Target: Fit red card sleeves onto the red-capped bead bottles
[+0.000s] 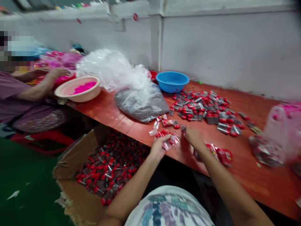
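Note:
My left hand is closed on a few small red-and-clear plastic packets at the table's front edge. Just to its right, my right hand pinches a small dark piece, blurred and partly hidden by the fingers; it resembles the red-capped containers nearby. Beyond my hands spreads a pile of small clear red-capped containers with dark contents. More red packets lie by my right forearm, and some loose clear and red wrappers rest behind my left hand.
A cardboard box of red-capped containers stands below the table on the left. A plastic bag of dark grains, a blue basin and a cream basin sit along the table. A pink bag is right; a co-worker sits left.

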`<state>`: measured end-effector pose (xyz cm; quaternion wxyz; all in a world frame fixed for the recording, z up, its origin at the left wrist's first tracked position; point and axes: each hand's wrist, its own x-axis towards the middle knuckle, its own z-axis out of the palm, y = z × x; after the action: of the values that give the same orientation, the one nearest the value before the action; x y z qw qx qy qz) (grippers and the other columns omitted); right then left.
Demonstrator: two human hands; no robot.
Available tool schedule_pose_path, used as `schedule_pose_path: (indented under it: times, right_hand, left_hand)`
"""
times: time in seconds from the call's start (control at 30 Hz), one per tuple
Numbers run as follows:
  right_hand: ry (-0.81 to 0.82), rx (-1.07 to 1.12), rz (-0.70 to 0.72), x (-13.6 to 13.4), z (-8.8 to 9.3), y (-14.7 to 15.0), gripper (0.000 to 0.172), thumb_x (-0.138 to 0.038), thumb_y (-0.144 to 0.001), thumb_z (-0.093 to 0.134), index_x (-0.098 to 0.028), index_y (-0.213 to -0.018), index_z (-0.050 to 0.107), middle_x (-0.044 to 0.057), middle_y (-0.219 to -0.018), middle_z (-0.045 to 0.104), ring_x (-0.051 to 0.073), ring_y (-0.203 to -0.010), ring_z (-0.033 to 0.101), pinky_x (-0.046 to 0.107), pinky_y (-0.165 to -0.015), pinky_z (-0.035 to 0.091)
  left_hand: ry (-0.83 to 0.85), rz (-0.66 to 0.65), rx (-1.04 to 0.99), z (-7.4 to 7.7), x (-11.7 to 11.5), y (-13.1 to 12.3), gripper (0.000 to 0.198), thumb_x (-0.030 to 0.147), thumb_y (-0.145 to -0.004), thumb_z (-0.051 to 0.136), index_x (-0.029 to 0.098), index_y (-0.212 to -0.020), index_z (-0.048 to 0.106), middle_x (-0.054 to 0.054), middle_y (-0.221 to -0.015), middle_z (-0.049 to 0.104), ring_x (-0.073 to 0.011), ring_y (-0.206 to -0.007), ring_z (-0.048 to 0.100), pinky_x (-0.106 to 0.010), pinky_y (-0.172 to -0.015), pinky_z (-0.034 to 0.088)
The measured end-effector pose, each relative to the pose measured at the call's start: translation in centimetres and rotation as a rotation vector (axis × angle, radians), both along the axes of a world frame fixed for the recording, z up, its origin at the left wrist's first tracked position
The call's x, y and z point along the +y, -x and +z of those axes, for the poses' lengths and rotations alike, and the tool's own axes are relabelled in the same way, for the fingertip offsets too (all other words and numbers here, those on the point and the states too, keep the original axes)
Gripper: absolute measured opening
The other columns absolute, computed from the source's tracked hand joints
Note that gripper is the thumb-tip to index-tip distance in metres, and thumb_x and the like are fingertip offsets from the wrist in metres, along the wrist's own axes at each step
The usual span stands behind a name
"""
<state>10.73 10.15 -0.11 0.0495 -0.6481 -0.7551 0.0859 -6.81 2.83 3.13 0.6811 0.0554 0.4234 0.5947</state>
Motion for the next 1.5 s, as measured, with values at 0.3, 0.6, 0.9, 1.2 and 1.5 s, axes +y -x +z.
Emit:
schedule_pose_path:
  times: [0.3, 0.6, 0.9, 1.2, 1.5]
  right_hand:
    - [-0.061, 1.036, -0.199, -8.2, 0.5, -1.2, 0.029, -0.044, -0.077, 0.064, -0.017, -0.086, 0.067, 0.003, -0.078, 0.067, 0.017, -0.069, 0.059, 0.027, -0.061, 0.045]
    - [0.107, 1.733, -0.352, -11.2, -0.2, -2.1, 0.035, -0.040, -0.073, 0.070, -0.025, -0.103, 0.062, 0.000, -0.091, 0.064, 0.017, -0.081, 0.063, 0.026, -0.059, 0.056]
    - [0.060, 1.644, -0.306, -12.3, 0.4, -2.1, 0.043, -0.032, -0.072, 0.072, -0.026, -0.112, 0.058, 0.000, -0.092, 0.064, 0.014, -0.078, 0.060, 0.022, -0.060, 0.051]
    - [-0.026, 1.553, -0.313, -12.4, 0.6, -1.4, 0.034, -0.033, -0.076, 0.070, -0.025, -0.108, 0.059, 0.002, -0.096, 0.066, 0.016, -0.081, 0.062, 0.026, -0.067, 0.051]
    - [0.013, 1.374, -0.280, -12.3, 0.0, -1.5, 0.037, -0.036, -0.077, 0.067, -0.024, -0.112, 0.063, 0.001, -0.087, 0.065, 0.014, -0.067, 0.056, 0.025, -0.060, 0.047]
  left_hand:
    - [0.094, -0.034, -0.039, -0.6, 0.5, -2.1, 0.012, 0.000, -0.068, 0.066, 0.011, -0.072, 0.066, -0.005, -0.066, 0.071, -0.0165, -0.059, 0.068, -0.028, -0.063, 0.057]
    - [0.115, -0.232, -0.083, -0.2, -0.3, -5.5, 0.011, 0.000, -0.074, 0.061, 0.009, -0.072, 0.066, -0.006, -0.066, 0.070, -0.0154, -0.058, 0.067, -0.027, -0.060, 0.057]
    - [0.103, -0.152, -0.066, -0.8, 0.4, -5.2, 0.011, 0.000, -0.072, 0.063, 0.008, -0.076, 0.069, -0.008, -0.072, 0.072, -0.0149, -0.064, 0.068, -0.024, -0.066, 0.057]
    - [0.103, -0.172, -0.056, -0.8, 0.1, -5.6, 0.010, 0.000, -0.071, 0.063, 0.008, -0.075, 0.069, -0.008, -0.070, 0.072, -0.0147, -0.061, 0.068, -0.025, -0.064, 0.057]
    - [0.013, -0.161, 0.057, -0.9, -0.3, -5.6, 0.018, 0.004, -0.057, 0.075, 0.010, -0.073, 0.069, -0.005, -0.071, 0.072, -0.0157, -0.063, 0.067, -0.027, -0.065, 0.056]
